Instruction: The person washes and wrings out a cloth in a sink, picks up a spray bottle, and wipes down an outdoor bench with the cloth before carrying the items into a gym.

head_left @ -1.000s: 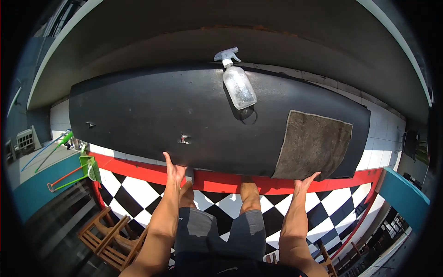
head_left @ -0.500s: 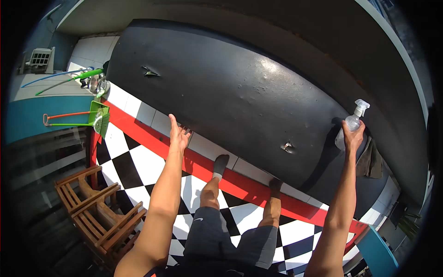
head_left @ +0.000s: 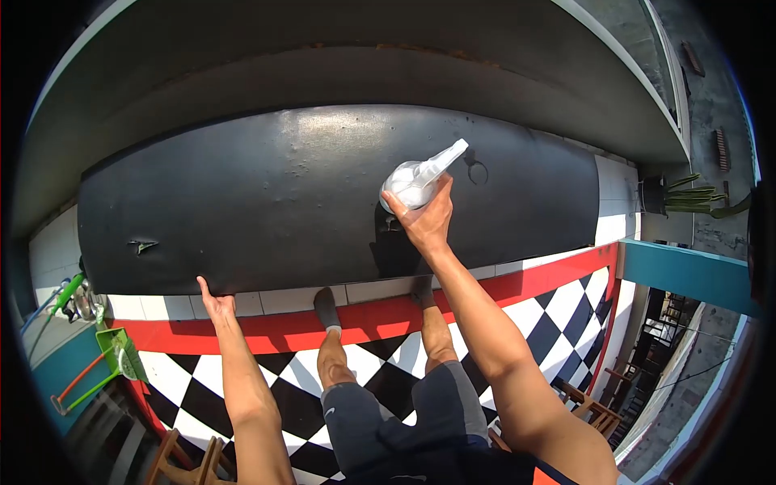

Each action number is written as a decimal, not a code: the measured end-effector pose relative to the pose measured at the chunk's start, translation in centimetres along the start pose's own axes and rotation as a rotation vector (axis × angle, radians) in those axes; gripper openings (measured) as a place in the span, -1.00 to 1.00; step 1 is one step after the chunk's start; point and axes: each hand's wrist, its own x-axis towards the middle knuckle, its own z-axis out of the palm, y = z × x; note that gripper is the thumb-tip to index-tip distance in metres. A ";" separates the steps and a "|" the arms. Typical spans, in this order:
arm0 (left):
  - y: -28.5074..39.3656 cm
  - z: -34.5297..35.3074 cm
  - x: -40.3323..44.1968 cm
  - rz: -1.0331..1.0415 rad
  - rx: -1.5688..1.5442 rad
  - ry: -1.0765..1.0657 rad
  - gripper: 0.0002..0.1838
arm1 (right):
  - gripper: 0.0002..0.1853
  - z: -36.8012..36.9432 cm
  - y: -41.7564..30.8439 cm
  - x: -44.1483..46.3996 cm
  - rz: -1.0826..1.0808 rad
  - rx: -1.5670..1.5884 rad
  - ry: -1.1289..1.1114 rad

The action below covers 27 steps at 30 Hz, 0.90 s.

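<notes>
A clear spray bottle [head_left: 406,187] with a white trigger head is wrapped in my right hand [head_left: 430,217], held over the black padded surface [head_left: 267,210] and tilted with its head pointing up and right. My left hand [head_left: 217,307] is at the front edge of the padding, its thumb stretched away from the fingers, with nothing seen in it. The other fingers are partly hidden. A torn spot [head_left: 143,246] shows near the left end of the padding. A dark ring-shaped mark [head_left: 478,171] lies right of the bottle.
A green dustpan [head_left: 121,352] and brush stand at the left. Wooden chairs [head_left: 190,461] are at the lower left, with more at the lower right. A potted plant [head_left: 683,196] stands beyond the right end. Below lies a red strip [head_left: 275,333] and checkered floor.
The view has turned toward the right. My right hand has brought the spray bottle from the far right end to over the middle of the padding. The dark cloth is no longer seen.
</notes>
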 end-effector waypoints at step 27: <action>-32.2 84.9 -12.4 1.696 1.795 -1.093 -0.21 | -0.67 -22.4 26.1 32.2 0.105 -0.197 -0.341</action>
